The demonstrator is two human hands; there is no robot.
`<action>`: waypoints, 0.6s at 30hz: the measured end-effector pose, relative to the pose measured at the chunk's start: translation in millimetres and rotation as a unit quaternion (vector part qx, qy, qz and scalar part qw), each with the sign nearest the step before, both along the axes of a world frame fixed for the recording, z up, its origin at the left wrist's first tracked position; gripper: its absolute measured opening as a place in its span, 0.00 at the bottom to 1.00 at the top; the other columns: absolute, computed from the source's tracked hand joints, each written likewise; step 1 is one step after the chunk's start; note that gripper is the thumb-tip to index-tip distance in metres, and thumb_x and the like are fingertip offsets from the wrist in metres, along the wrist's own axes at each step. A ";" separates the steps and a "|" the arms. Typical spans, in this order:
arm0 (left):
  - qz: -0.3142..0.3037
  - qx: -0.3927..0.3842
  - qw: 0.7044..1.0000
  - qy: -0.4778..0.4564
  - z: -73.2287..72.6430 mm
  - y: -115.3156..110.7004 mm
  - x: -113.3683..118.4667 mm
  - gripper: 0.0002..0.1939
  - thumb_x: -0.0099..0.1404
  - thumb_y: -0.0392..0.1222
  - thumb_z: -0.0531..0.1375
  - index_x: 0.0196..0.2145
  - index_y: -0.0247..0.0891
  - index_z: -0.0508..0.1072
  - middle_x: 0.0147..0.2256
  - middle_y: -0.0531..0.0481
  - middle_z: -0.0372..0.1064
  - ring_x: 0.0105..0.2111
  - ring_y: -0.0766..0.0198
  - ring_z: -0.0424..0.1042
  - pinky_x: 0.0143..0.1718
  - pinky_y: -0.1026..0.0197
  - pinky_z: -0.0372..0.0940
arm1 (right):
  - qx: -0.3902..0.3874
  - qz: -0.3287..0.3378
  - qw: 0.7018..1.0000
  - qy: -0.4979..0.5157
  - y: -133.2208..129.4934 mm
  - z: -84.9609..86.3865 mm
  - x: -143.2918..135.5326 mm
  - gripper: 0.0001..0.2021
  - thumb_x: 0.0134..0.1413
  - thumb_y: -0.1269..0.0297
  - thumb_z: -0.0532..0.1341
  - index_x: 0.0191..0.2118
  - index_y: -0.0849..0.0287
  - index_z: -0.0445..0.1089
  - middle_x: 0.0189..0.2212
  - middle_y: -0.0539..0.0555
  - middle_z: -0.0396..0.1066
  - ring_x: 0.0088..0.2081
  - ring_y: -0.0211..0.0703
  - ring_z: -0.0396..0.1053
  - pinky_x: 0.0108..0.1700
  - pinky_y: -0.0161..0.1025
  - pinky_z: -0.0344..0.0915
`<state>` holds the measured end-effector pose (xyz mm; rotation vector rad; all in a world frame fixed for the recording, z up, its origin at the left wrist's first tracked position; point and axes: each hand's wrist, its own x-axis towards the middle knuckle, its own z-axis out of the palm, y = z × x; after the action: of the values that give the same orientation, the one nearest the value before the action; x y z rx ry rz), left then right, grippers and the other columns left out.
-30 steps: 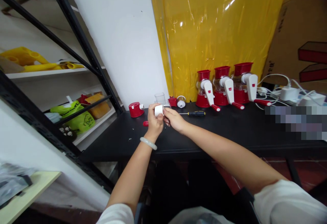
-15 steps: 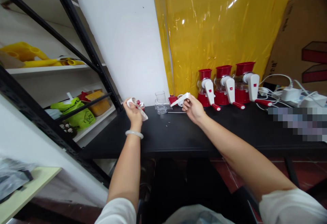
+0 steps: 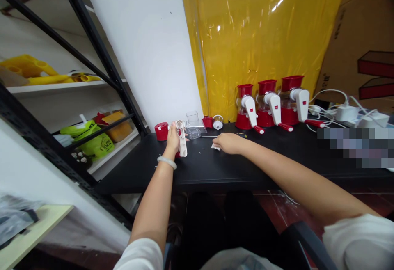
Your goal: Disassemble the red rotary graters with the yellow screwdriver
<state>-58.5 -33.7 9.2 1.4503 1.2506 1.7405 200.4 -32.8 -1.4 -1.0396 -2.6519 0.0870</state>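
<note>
My left hand is closed on a white crank handle, held upright above the black table with its hollow inner side showing. A bit of red shows beside the handle's lower end. My right hand is low over the table, its fingers pinched on a white plastic piece that the hand mostly hides. Behind it lies a screwdriver, partly covered by the hand. Between the hands, a clear plastic housing stands near the wall, with tiny light bits in front of it.
Left of the housing sits a red base; right of it are a red part and a round drum. Three red-and-white rotary graters line the back. White cables and adapters lie right. A black-framed shelf stands left.
My left hand has moved slightly right and turned the crank handle upright. My right hand has come down to the table with its white piece, uncovering the drum behind.
</note>
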 end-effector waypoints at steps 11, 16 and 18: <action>-0.111 -0.252 0.960 0.054 4.2 -8.0 26.8 0.32 0.67 0.70 0.51 0.41 0.34 0.73 0.25 0.48 0.70 0.23 0.63 0.70 0.24 0.62 0.69 | 0.237 0.098 0.966 -0.027 -8.1 21.8 -33.2 0.15 0.71 0.65 0.51 0.48 0.61 0.75 0.43 0.62 0.75 0.46 0.49 0.68 0.44 0.43 0.56; -0.135 -0.292 0.943 0.081 10.6 7.1 35.1 0.37 0.70 0.69 0.45 0.43 0.32 0.75 0.23 0.47 0.68 0.22 0.62 0.68 0.25 0.59 0.67 | 0.335 0.132 0.933 0.025 17.4 14.1 -52.1 0.13 0.69 0.62 0.55 0.43 0.61 0.77 0.36 0.60 0.73 0.40 0.48 0.64 0.40 0.44 0.49; -0.146 -0.299 0.939 0.091 11.0 12.2 36.8 0.39 0.70 0.70 0.42 0.43 0.31 0.76 0.22 0.46 0.68 0.22 0.61 0.68 0.24 0.58 0.67 | 0.354 0.135 0.925 0.039 27.3 7.4 -54.9 0.13 0.69 0.62 0.56 0.42 0.60 0.77 0.34 0.58 0.72 0.38 0.47 0.62 0.39 0.43 0.48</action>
<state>-21.7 -21.5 20.2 1.3498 1.4107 0.9290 145.4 -5.5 6.0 -0.4186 -2.4099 -0.7025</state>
